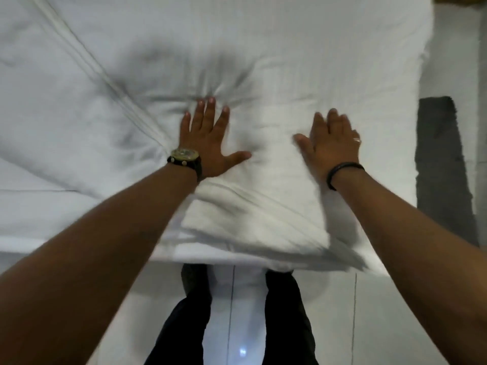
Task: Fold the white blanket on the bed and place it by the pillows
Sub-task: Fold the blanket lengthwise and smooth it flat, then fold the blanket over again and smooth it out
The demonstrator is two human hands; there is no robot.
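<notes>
Pressing flat, fingers spread: left hand (208,140) and blurry right hand (332,143) on the soft, puffy white blanket (263,201), folded at the bed's (52,219) near edge. Beside: dark gray mat (442,159), shiny floor (342,312).

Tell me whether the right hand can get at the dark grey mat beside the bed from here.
Probably yes: the right hand lies flat on the white blanket near the bed's edge, and nothing stands between it and the dark grey mat.

The white blanket (263,83) is looking like soft matt cloth, creasing everywhere; floor tiles (342,312) are shining glossy, the grey mat (442,159) is looking rough, watch (184,155) glinting metallic
</notes>
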